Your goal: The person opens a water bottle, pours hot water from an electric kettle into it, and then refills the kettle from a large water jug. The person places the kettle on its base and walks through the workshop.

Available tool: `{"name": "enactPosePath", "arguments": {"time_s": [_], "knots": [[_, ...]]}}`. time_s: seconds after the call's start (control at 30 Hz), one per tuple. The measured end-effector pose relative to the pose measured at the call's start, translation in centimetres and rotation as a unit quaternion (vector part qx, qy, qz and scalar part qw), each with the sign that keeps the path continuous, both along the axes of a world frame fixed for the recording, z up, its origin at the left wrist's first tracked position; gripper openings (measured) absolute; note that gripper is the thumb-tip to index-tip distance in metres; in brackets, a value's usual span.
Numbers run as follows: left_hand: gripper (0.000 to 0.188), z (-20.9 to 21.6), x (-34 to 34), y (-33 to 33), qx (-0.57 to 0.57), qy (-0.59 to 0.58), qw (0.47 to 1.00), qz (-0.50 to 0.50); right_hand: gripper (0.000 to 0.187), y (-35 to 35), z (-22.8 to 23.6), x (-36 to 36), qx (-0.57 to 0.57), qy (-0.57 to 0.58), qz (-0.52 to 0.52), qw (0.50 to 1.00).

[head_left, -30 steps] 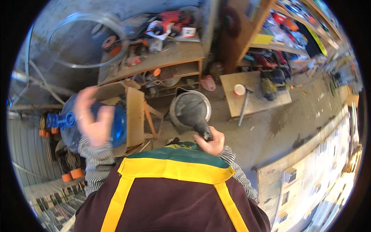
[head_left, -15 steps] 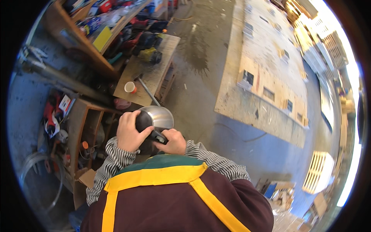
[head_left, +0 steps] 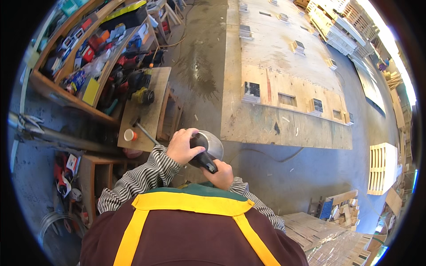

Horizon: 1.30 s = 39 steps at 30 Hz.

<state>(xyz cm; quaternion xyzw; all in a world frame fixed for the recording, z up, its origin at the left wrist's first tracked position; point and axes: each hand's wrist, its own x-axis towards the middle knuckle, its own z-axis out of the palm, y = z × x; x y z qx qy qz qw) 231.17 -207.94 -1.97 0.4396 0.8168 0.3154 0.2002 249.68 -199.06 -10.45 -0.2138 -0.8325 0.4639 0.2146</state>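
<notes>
A steel kettle (head_left: 214, 144) with a black lid and black handle is held up in front of my chest, above the floor. My left hand (head_left: 182, 147) is closed over its black lid, with the thumb lying toward the handle. The fingers of my right hand (head_left: 221, 174) wrap round the end of the handle. What the kettle holds is hidden. Left of it, a white and orange cup (head_left: 130, 135) and a hammer (head_left: 145, 130) rest on a small wooden bench (head_left: 156, 98).
Crowded wooden shelves (head_left: 71, 104) with tools stand at the left. Several power tools, one a yellow-black tool (head_left: 143, 95), lie on the bench. A large plywood platform (head_left: 284, 133) with raised blocks fills the far right. A pallet (head_left: 382, 168) and scrap wood (head_left: 346, 213) are at right.
My view has swung to the right, so the bench and shelves sit farther left. The kettle has turned and moved right in the picture, with both hands still on it.
</notes>
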Motion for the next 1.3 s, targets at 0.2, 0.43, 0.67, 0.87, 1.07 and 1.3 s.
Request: {"name": "enactPosePath", "arguments": {"time_s": [0.2,0.43,0.67,0.87,1.07,1.3], "knots": [[0.06,1.5,-1.3,10.0,-0.058,-0.034,0.994,-0.086,0.029,7.5,1.5,1.0,0.043,0.007,-0.059,0.997],[0.049,2.5,-1.2,15.6,-0.026,-0.063,0.994,-0.088,0.028,11.4,2.5,1.3,0.007,0.016,-0.094,0.995],[0.044,5.0,-1.3,19.2,-0.052,-0.092,0.988,-0.114,0.02,13.7,3.3,1.4,-0.083,0.026,-0.134,0.987],[0.04,5.5,-3.0,21.2,0.012,-0.319,0.942,-0.107,0.026,16.0,2.5,2.2,-0.044,0.051,-0.147,0.987],[0.038,-1.8,-6.3,21.6,0.124,-0.696,0.707,-0.013,0.024,16.7,2.6,7.5,-0.033,-0.009,-0.206,0.978],[0.042,-19.9,-3.4,24.5,0.144,-0.794,0.514,0.293,0.029,16.2,1.5,13.6,-0.011,-0.068,-0.329,0.942]]}}
